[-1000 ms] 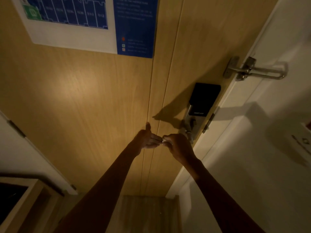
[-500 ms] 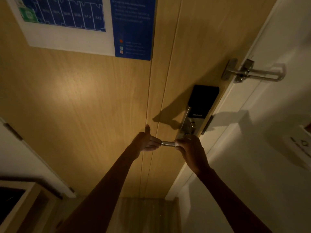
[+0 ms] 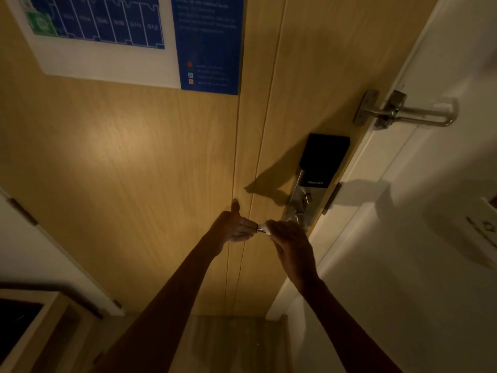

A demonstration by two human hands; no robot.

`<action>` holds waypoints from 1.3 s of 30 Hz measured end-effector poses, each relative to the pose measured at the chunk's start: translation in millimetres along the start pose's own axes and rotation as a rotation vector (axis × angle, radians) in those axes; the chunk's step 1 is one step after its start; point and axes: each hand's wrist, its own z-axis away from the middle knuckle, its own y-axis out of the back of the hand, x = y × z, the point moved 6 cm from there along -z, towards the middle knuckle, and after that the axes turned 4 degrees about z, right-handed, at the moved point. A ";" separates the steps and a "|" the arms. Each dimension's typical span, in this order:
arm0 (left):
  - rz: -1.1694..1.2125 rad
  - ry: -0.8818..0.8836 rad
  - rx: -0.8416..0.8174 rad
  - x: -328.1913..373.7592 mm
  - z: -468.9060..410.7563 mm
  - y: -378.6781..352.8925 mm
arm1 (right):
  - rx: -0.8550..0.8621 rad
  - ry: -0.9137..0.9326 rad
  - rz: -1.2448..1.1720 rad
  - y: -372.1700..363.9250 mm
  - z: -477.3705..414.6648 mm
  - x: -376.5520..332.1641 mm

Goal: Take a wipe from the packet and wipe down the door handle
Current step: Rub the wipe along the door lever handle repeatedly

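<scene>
The right hand (image 3: 291,238) covers most of the silver metal door handle (image 3: 259,228). The blue and white paper sign (image 3: 107,60) is cut off on top, its words too blurry.

silver door handle (image 3: 259,228) lies approx horiz., mostly covered; white wipe (image 3: 269,226) bunched on it nr the tip.

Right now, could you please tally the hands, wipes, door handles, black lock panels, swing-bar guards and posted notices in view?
Hands: 2, the left hand and the right hand
Wipes: 1, the wipe in the right hand
Door handles: 1, the door handle
Black lock panels: 1, the lock panel
Swing-bar guards: 1, the swing-bar guard
Posted notices: 1, the notice
Total: 7
</scene>
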 end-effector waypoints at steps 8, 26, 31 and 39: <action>0.028 -0.017 0.037 -2.2 0.9 -2.6 | 0.077 -0.102 -0.016 2.4 6.4 13.6; 0.087 -0.052 0.080 -8.5 5.8 -6.2 | 0.289 -0.571 -0.434 30.3 31.3 74.9; 0.094 -0.033 0.056 -8.5 8.3 -5.5 | 0.251 -1.090 -0.960 5.4 49.8 75.8; 0.106 -0.037 0.040 -7.7 10.1 -7.4 | 0.174 -1.516 -1.814 -8.1 35.4 47.3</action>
